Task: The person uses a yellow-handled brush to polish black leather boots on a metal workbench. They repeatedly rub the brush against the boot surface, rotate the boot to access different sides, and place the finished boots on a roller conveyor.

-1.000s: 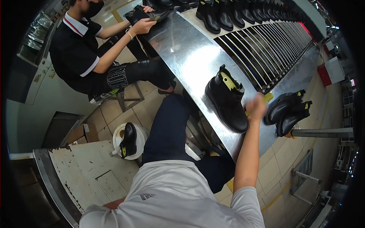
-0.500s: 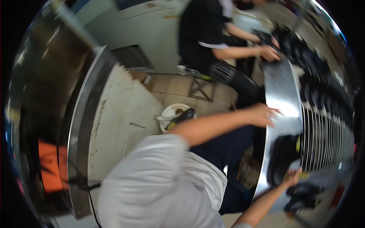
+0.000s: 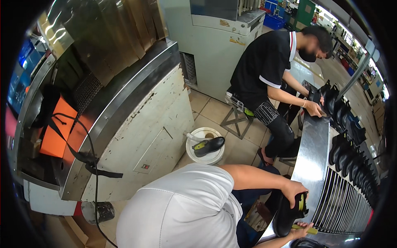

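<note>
A black ankle boot [image 3: 283, 215] with a yellow-green patch inside its opening stands at the near end of the metal ledge. My left hand [image 3: 294, 192] is closed round its upper part. Beside the boot, my right hand [image 3: 302, 232] grips a flat yellow-green stick-like tool [image 3: 307, 228]; its kind is unclear, and the boot hides its far end. More black footwear [image 3: 308, 243] lies below my right hand, partly cut off by the dark rim of the picture.
The metal ledge [image 3: 308, 153] borders a slatted rack [image 3: 339, 202] and rows of black shoes [image 3: 351, 161]. Across from me, a co-worker [image 3: 264, 62] sits handling a black shoe. Another shoe [image 3: 209, 146] rests on a white bucket [image 3: 194, 156]. A metal-edged machine [image 3: 124, 103] stands left.
My left hand has come down from above the ledge and closed on the boot. The yellow-green tool is still in my right hand. The whole view has shifted and become sharper.
</note>
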The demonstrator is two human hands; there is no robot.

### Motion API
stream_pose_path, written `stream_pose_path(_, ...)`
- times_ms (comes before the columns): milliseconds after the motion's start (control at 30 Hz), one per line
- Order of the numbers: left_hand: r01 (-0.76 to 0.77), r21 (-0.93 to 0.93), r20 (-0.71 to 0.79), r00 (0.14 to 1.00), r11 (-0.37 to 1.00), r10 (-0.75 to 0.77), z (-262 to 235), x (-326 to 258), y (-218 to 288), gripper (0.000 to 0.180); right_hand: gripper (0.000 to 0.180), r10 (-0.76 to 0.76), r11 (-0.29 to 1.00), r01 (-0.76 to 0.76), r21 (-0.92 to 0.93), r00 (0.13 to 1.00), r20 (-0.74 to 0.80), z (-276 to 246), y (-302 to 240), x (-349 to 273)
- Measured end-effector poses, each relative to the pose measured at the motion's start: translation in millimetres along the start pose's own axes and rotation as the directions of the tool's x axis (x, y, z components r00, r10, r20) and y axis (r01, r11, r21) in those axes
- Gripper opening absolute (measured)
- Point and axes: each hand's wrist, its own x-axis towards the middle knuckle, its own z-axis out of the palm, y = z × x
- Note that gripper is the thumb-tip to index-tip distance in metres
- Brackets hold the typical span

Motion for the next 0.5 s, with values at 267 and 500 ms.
stream_pose_path(267, 0.14, 0.457, -0.525, 0.839, 0.878, 0.14, -108.8, -136.4, 235.5, 0.068, 0.031, -0.032, 0.999, 0.032, -0.012, 0.999, 0.023, 9.3, 13.8, -9.2)
stream_pose_path(500, 0.941, 0.323, -0.612, 0.127, 0.1, 0.78, -219.5, -274.1, 457.0, 0.046, 0.026, -0.067, 0.997, 0.072, 0.031, 0.986, -0.155, -36.2, 3.8, -0.7)
